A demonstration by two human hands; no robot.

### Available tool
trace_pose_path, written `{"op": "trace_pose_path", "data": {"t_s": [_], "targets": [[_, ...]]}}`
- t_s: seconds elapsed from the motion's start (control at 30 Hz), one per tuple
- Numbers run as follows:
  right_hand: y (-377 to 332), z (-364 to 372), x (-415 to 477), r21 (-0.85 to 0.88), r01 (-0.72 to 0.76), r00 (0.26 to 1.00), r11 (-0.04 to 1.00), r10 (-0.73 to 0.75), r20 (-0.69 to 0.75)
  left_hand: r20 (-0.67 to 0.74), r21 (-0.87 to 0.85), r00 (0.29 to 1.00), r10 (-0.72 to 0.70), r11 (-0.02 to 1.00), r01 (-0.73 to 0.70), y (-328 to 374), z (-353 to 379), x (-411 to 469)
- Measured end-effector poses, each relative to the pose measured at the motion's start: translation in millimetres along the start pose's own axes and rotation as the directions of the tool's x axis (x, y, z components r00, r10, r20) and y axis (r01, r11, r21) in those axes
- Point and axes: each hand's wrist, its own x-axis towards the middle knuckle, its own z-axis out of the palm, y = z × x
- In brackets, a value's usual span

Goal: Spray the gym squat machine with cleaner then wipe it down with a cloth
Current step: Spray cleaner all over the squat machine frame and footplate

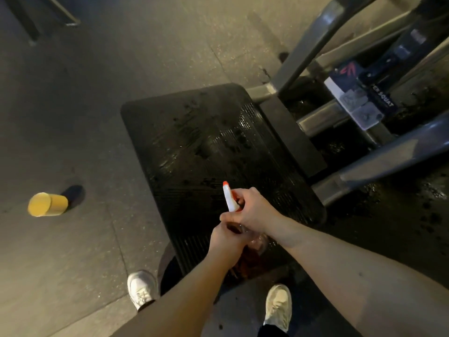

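Above the squat machine's wet footplate (206, 142), the right hand (252, 210) curls round the spray bottle (229, 198) at its trigger neck and the left hand (226, 239) grips its clear body; light, stiff plastic (probably slick when wet), best held at the neck

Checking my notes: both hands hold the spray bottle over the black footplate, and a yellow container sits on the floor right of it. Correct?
Not quite: the head view shows the yellow container on the floor left of the footplate, not right. The left hand and right hand do both hold the spray bottle over it.
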Motion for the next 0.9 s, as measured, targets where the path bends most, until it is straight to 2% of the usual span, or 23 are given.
{"op": "trace_pose_path", "data": {"t_s": [0.13, 0.37, 0.5, 0.63, 0.9], "targets": [[-53, 29, 20, -0.019, -0.014, 0.999, 1.000, 0.013, -0.050, 0.028, 0.016, 0.998, 0.048, 0.999, -0.048, -8, -70, 8], [-166, 103, 40, -0.036, -0.087, 0.988, 0.996, 0.082, -0.130, 0.201, 0.164, 0.975, 0.098, 0.977, -0.132, -29, -227, 19], [-214, 147, 46, 0.077, -0.142, 0.975, 0.987, 0.153, -0.163, 0.252, 0.231, 0.962, 0.105, 0.959, -0.165, -45, -300, 26], [-242, 182, 50, 0.158, -0.201, 0.953, 0.967, 0.230, -0.198, 0.295, 0.328, 0.951, 0.094, 0.925, -0.193, -54, -343, 36], [-269, 221, 84, 0.264, -0.217, 0.934, 0.940, 0.278, -0.222, 0.351, 0.448, 0.936, 0.042, 0.870, -0.207, -60, -398, 74]]}}
